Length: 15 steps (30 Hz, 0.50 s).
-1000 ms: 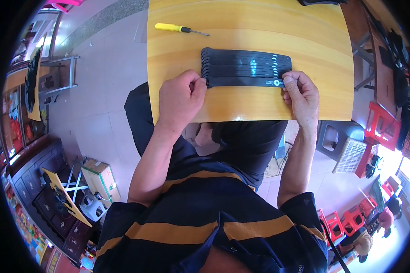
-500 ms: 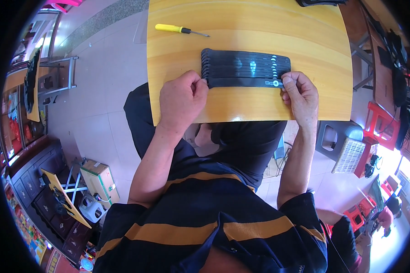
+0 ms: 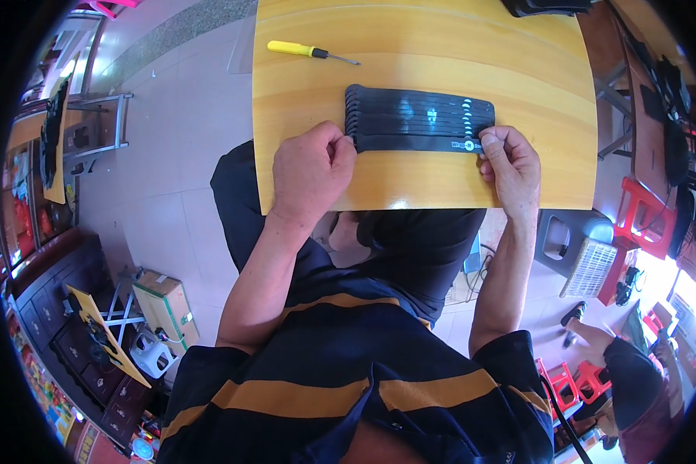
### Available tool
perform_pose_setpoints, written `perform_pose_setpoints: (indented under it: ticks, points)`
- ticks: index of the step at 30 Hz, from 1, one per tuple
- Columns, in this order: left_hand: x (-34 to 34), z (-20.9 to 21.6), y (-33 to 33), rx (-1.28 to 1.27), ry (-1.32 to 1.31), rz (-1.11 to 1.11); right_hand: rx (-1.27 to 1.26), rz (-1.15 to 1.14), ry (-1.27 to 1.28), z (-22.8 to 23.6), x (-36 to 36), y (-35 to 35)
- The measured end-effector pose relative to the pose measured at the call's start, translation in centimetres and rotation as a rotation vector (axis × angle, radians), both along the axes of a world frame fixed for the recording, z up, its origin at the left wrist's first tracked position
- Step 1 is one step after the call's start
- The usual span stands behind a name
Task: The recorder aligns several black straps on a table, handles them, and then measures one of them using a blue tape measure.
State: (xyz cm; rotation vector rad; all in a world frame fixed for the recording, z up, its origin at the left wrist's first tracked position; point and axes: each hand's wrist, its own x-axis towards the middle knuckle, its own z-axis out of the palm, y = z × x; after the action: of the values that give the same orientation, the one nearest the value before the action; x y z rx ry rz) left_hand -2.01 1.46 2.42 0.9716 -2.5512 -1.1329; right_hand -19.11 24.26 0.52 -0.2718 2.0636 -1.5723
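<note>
Several black cable straps lie overlapped in a fanned row on the yellow wooden table. Their rounded ends line up at the left, and small white marks run down near the right. My left hand is closed, thumb and finger pinching the left end of the nearest strap. At that strap's other end, my right hand pinches the tip between thumb and fingers. The nearest strap is drawn out straight between both hands. Beyond the straps lies a screwdriver with a yellow handle, touched by neither hand.
A stack of black items sits at the table's far right edge. Right of the table stand a grey stool and a red stool. A cardboard box is on the floor at left. Another person is at lower right.
Both hands keep their pinch on the strap, and the straps lie nearly as before. At lower right, the other person has moved, with a leg and foot now showing.
</note>
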Motion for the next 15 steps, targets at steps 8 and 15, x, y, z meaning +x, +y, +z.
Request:
perform_pose_setpoints:
  ticks: [8,15]
  points:
    - [0.04,-0.05,0.11,-0.013,-0.004,0.013,0.017,0.014,-0.002,-0.09,-0.08,0.08]
    - [-0.13,-0.01,0.32,-0.046,0.001,0.005,0.018,0.010,0.002,0.03,-0.12,0.07]
